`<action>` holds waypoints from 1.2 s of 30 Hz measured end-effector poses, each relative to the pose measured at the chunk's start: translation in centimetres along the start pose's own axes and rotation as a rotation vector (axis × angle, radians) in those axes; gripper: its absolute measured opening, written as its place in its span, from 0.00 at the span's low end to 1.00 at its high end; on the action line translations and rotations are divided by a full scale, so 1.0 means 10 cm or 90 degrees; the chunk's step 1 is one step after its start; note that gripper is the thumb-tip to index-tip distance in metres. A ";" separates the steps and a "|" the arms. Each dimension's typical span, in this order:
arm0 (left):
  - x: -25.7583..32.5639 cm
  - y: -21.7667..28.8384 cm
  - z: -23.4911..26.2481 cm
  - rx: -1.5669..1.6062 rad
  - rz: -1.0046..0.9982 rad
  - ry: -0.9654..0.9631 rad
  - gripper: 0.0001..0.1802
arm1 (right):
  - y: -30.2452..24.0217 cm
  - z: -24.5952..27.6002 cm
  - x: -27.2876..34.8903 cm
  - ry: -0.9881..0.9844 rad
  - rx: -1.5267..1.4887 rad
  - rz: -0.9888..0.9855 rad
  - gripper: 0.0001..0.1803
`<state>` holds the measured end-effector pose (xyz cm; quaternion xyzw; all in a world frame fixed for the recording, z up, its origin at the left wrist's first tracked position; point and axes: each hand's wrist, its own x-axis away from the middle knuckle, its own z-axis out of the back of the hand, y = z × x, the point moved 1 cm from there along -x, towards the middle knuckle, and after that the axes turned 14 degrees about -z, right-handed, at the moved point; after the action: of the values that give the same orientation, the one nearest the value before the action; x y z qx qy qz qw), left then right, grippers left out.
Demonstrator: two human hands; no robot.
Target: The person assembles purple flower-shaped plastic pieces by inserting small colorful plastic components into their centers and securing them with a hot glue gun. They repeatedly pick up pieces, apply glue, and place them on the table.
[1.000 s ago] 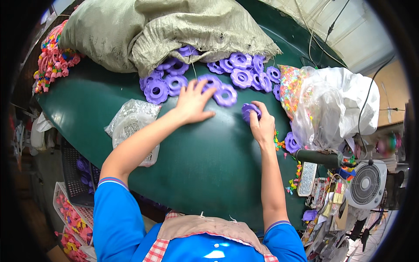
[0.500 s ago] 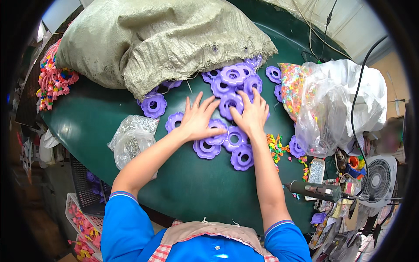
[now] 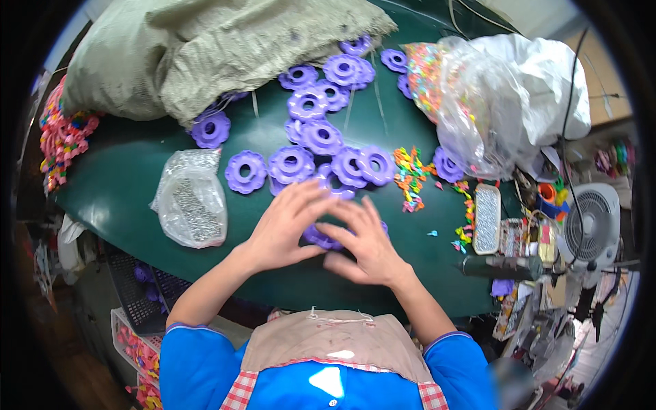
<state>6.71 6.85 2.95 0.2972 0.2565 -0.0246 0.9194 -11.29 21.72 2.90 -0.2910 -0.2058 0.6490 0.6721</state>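
Note:
Purple flower-shaped plastic rings (image 3: 278, 166) lie loosely overlapping on the dark green table (image 3: 260, 290) in front of me. Close to the table's near side, my left hand (image 3: 288, 224) and my right hand (image 3: 367, 244) come together over a purple ring (image 3: 320, 238), mostly hidden under them. Fingers of both hands are spread and slightly curved, somewhat blurred, and I see nothing gripped in them. The fingertips of my left hand reach the lower edge of the ring pile. More rings trail back to the mouth of a large woven sack (image 3: 225, 58).
Left of the rings lies a clear bag of small silvery pieces (image 3: 195, 212). On the right are a bag of colourful bits (image 3: 427, 82), loose coloured pieces (image 3: 410, 174), a white tray (image 3: 486, 219), a dark cylindrical tool (image 3: 499, 266) and a fan (image 3: 591, 222). Crates stand below left.
Both hands have drawn back toward me and closer together. Several purple rings have come nearer and spread out from the sack's mouth. The whole view has shifted a little.

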 end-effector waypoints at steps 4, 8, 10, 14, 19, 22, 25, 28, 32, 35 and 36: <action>0.45 0.19 -0.37 -0.017 -0.005 -0.111 0.33 | 0.49 0.34 0.52 0.162 -0.069 -0.169 0.29; 0.79 0.36 -0.31 -0.100 0.037 -0.098 0.27 | 0.71 0.43 0.39 0.378 0.125 -0.374 0.22; 0.80 0.38 -0.18 -0.113 0.067 -0.077 0.26 | 0.96 0.30 0.38 0.371 0.140 -0.336 0.19; 0.62 0.52 -0.33 -0.123 0.042 0.093 0.22 | 0.88 0.08 0.20 0.306 0.052 -0.278 0.12; -0.13 0.55 -1.06 -0.110 0.068 0.038 0.26 | 0.89 0.05 0.33 0.237 0.021 -0.242 0.12; -0.09 0.49 -1.12 -0.048 0.095 -0.071 0.29 | 0.92 0.18 0.46 0.201 -0.031 -0.251 0.12; 0.07 0.45 -0.99 0.028 0.002 -0.059 0.30 | 0.94 0.18 0.48 0.193 -0.079 -0.260 0.13; 0.13 0.57 -0.86 0.088 0.028 -0.053 0.27 | 0.82 0.25 0.44 0.179 -0.040 -0.258 0.14; 0.15 0.69 -0.88 0.003 0.096 -0.026 0.29 | 0.89 0.18 0.36 0.189 -0.018 -0.259 0.15; 0.15 0.71 -0.90 -0.010 0.120 -0.029 0.27 | 0.84 0.17 0.23 0.172 0.013 -0.258 0.12; 0.18 0.70 -0.90 -0.001 0.097 -0.034 0.29 | 0.80 0.18 0.19 0.159 0.009 -0.265 0.12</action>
<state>5.48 17.81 -0.43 0.3142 0.2087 0.0381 0.9253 -18.37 23.77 -1.20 -0.3157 -0.1723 0.4571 0.8135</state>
